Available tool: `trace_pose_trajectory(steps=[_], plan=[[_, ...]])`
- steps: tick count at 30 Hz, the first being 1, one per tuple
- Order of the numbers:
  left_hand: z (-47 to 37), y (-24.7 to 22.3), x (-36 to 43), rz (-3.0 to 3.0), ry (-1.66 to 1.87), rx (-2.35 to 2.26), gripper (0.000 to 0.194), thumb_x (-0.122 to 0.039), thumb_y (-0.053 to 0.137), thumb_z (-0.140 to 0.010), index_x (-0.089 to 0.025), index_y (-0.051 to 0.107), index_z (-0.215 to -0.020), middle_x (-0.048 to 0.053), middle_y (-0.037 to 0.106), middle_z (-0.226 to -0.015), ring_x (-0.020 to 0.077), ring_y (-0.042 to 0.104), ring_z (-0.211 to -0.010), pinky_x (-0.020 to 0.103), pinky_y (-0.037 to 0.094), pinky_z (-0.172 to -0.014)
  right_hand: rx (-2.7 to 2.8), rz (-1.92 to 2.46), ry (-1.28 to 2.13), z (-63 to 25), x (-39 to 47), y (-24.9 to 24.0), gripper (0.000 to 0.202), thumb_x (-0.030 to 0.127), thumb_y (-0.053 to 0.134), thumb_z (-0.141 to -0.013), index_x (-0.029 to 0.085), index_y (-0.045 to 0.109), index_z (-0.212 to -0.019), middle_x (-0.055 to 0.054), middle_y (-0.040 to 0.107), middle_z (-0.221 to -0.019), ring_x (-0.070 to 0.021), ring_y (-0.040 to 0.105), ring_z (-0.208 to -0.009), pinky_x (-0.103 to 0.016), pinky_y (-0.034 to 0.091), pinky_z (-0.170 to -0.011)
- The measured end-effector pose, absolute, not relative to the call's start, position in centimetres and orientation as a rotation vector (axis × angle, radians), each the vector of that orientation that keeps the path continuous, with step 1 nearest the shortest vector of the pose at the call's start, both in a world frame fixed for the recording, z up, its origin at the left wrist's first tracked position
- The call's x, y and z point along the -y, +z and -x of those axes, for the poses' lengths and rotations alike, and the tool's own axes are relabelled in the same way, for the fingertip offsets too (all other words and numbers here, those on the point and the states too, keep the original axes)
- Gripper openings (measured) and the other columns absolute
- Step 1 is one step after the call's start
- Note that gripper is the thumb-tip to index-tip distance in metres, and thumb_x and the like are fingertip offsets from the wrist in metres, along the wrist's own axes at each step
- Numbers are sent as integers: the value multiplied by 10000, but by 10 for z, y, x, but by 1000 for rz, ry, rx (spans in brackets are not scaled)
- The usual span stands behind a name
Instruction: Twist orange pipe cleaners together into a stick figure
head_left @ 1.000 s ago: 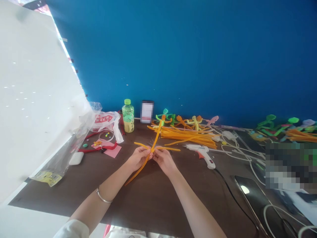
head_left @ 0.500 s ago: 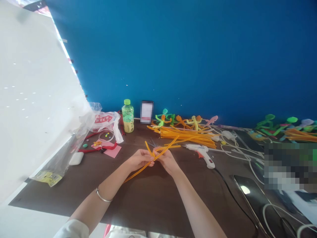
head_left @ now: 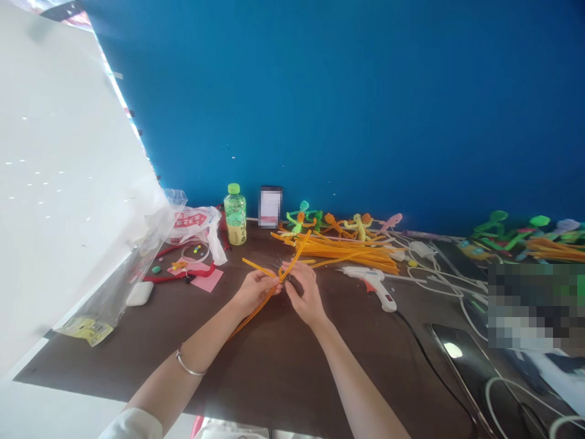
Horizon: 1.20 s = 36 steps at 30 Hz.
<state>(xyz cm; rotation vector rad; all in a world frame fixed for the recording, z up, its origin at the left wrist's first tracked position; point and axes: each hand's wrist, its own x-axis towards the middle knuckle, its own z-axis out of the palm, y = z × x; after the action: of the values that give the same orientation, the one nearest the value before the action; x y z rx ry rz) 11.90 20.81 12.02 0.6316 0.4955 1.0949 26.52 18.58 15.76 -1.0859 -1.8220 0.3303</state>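
Several orange pipe cleaners [head_left: 299, 249] cross one another above the middle of the table. My left hand [head_left: 256, 291] pinches them near the crossing, with one short end sticking out to the upper left and long strands trailing down beneath my left forearm. Close on the right, my right hand [head_left: 304, 291] has its bent fingers on the pipe cleaners at the same crossing; its thumb sits lower. Something thin and dark, partly hidden, lies just behind the fingers. A bundle of orange pipe cleaners [head_left: 351, 251] lies on the table beyond my hands.
A hot glue gun [head_left: 372, 281] lies right of my hands, its black cord running toward a phone [head_left: 466, 360]. Small pipe-cleaner figures [head_left: 361, 227] stand along the blue wall. A bottle [head_left: 236, 216], a plastic bag [head_left: 196, 222] and a white case [head_left: 139, 294] are at left.
The short end has swung left and lower, and the upper strand now points more steeply up. My right hand has turned, its fingers bending over the crossing.
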Motion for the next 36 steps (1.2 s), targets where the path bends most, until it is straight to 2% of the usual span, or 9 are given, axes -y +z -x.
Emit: trace_pose_trajectory(steps=[3, 6, 13, 18, 21, 25, 30, 33, 36], plan=[[-118, 122, -207, -670, 1075, -454, 229, -183, 746, -570, -105, 611, -738, 39, 628, -643, 101, 587, -595, 214, 469, -610, 1975, 1144, 276, -265, -185, 156, 176, 221, 470, -802, 235, 601, -920, -39, 612, -996, -226, 436, -1142, -471, 130, -1038], [-117, 124, -206, -685, 1059, -445, 242, -197, 747, -569, -99, 610, -741, 32, 611, -632, 84, 563, -572, 187, 437, -562, 1990, 1146, 268, -265, -186, 154, 130, 230, 459, -815, 202, 579, -856, -52, 599, -977, -218, 449, -1124, -469, 151, -1037], [-112, 123, -210, -722, 940, -396, 241, -196, 726, -605, -73, 609, -777, 21, 548, -607, 39, 478, -523, 146, 343, -484, 1871, 1119, 715, -262, -182, 159, 171, 276, 492, -816, 190, 554, -951, -39, 618, -851, -147, 585, -769, -290, 468, -752], [-108, 121, -212, -750, 865, -396, 286, -231, 736, -598, -69, 582, -776, 12, 516, -576, 30, 432, -492, 154, 288, -455, 1902, 1095, 853, -261, -179, 164, 300, 276, 488, -822, 211, 561, -1106, -63, 594, -1085, -171, 571, -937, -284, 468, -787], [-105, 119, -214, -749, 832, -395, 324, -205, 743, -588, -68, 557, -815, 11, 520, -589, 34, 440, -494, 162, 284, -456, 1968, 1078, 872, -261, -178, 166, 271, 279, 475, -832, 226, 603, -1065, -57, 610, -1065, -183, 556, -988, -318, 442, -853], [-104, 119, -213, -708, 862, -435, 553, -168, 752, -567, -125, 482, -1047, 1, 559, -651, 47, 480, -507, 177, 313, -486, 1980, 1106, 832, -261, -178, 166, 243, 298, 482, -829, 214, 628, -1003, -58, 636, -979, -184, 576, -930, -321, 453, -823], [-105, 122, -211, -732, 922, -481, 947, -180, 754, -572, -155, 180, -1325, -8, 580, -622, 77, 513, -528, 189, 330, -508, 1943, 1135, 833, -261, -179, 163, 218, 296, 484, -826, 187, 591, -983, -53, 626, -958, -156, 597, -838, -273, 477, -738], [-105, 121, -211, -759, 964, -502, 999, -192, 748, -587, -137, 107, -1351, -9, 580, -580, 87, 514, -531, 204, 347, -526, 1946, 1156, 728, -261, -180, 162, 189, 275, 493, -818, 188, 588, -957, -49, 625, -948, -152, 595, -839, -268, 472, -749], [-106, 119, -212, -785, 990, -498, 895, -199, 738, -604, -140, 212, -1325, 10, 600, -625, 88, 527, -560, 226, 378, -580, 1958, 1168, 599, -261, -181, 158, 172, 247, 494, -812, 189, 590, -943, -53, 628, -944, -158, 589, -862, -268, 470, -753]])
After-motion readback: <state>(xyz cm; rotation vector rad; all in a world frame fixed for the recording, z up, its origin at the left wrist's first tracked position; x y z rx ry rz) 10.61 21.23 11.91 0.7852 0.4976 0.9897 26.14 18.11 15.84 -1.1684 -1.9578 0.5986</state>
